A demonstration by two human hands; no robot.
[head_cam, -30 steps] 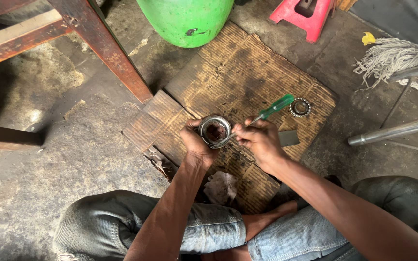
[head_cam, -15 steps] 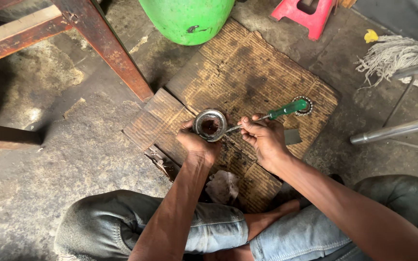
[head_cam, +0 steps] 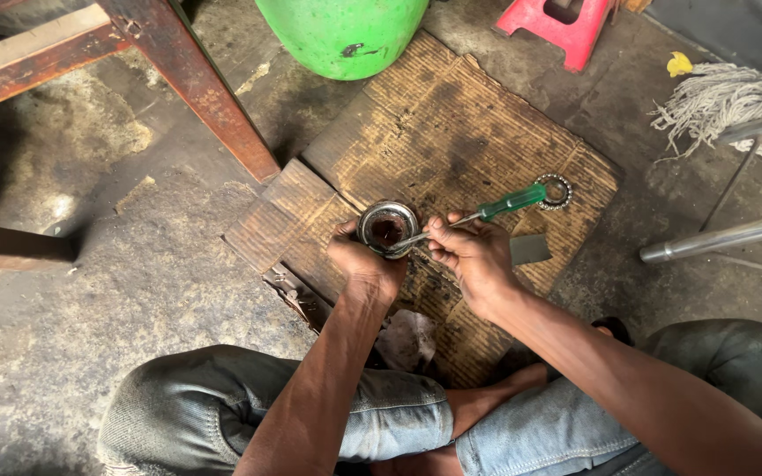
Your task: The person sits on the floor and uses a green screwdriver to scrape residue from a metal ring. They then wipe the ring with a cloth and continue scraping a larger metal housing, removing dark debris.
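My left hand grips a round metal bearing cup with dark brown grease inside, held above a stained cardboard sheet. My right hand holds a green-handled screwdriver by its shaft, and the tip rests on the cup's right rim. A ring of bearing balls lies on the cardboard just past the screwdriver handle. I sit on the floor in grey jeans with my knees to either side.
A green drum stands at the top, a red plastic stool to its right. A rusty wooden table leg slants at the left. Metal tube legs and a mop head are at the right. A crumpled rag lies near my knees.
The screwdriver tip came out of the cup's inside to its right rim, and the handle swung lower and rightward toward the bearing ring. The cup shifted slightly up and left.
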